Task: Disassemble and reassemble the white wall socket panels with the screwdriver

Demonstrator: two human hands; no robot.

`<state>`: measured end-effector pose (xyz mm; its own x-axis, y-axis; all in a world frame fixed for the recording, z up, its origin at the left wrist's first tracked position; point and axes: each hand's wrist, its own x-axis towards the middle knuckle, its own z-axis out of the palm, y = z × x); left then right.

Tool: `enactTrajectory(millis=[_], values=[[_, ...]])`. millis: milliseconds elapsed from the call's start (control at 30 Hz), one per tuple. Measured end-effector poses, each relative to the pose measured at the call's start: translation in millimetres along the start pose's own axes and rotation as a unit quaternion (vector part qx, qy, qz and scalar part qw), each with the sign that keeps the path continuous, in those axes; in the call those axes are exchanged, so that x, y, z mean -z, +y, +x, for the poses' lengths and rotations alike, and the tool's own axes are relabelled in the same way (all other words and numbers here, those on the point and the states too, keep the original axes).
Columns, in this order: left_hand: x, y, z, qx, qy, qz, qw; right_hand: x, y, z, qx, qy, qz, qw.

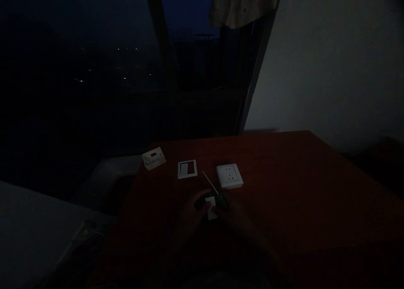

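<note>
Between both hands is a small white rectangular piece (211, 209), perhaps part of a wall switch; its details are lost in the dark. My left hand (192, 209) is closed on its left side, the thumb lying on its face. My right hand (232, 213) presses its right edge and also holds a screwdriver (222, 201) with a green handle, whose shaft points up and left. Just beyond the hands lie a white switch frame (179, 176) with an opening partly filled by a white panel, and a white wall socket (227, 176) on a box.
On the reddish-brown table (284, 183), a white box with a cut-out (154, 158) sits near the far left corner. A dark window (126, 70) and a hanging curtain (244, 4) are behind it. A pale wall (325, 65) rises at the right. The room is very dim.
</note>
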<state>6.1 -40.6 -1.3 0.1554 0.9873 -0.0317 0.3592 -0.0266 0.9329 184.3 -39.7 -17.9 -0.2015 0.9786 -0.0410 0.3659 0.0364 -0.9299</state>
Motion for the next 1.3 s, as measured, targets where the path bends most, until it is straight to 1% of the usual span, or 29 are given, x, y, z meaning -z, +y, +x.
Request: enactTrajectory(millis=[133, 333, 533, 633, 733, 833, 900, 967, 1067, 1133, 1300], values=[[-1.4, 0.5, 1.0, 0.001, 0.002, 0.008, 1.000, -2.3, 3.1, 0.6, 0.008, 0.006, 0.008, 1.000], [-7.8, 3.4, 1.3, 0.021, 0.034, 0.013, 0.999, -4.3, 4.5, 0.0, 0.007, 0.018, 0.019, 1.000], [-9.4, -2.8, 2.6, 0.015, 0.033, 0.015, 0.999, -4.4, 1.9, 0.6, -0.004, 0.025, 0.017, 1.000], [-11.0, -4.8, 5.2, 0.002, 0.038, 0.066, 0.997, -5.4, 1.7, 1.6, -0.010, 0.036, 0.009, 0.999], [-8.7, -2.8, 10.4, -0.034, 0.054, 0.144, 0.987, -6.1, 1.7, 3.2, -0.014, 0.044, 0.002, 0.999], [4.6, 0.7, 20.4, -0.073, 0.066, 0.227, 0.969, -6.0, 1.8, 4.9, -0.018, 0.043, -0.005, 0.999], [20.3, 1.3, 30.7, -0.090, 0.079, 0.289, 0.950, -5.9, 1.9, 5.5, -0.023, 0.041, -0.010, 0.999], [38.6, -0.2, 43.4, -0.097, 0.095, 0.355, 0.925, -6.0, 1.9, 5.4, -0.030, 0.040, -0.014, 0.999], [63.3, -5.4, 63.2, -0.085, 0.094, 0.386, 0.914, -6.2, 1.8, 4.9, -0.043, 0.040, -0.019, 0.998], [74.9, -9.1, 74.3, -0.082, 0.082, 0.398, 0.910, -6.1, 1.2, 4.7, -0.050, 0.035, -0.020, 0.998], [90.0, -13.1, 89.5, -0.079, 0.031, 0.417, 0.905, -3.6, -2.1, 4.8, -0.060, 0.015, -0.027, 0.998]])
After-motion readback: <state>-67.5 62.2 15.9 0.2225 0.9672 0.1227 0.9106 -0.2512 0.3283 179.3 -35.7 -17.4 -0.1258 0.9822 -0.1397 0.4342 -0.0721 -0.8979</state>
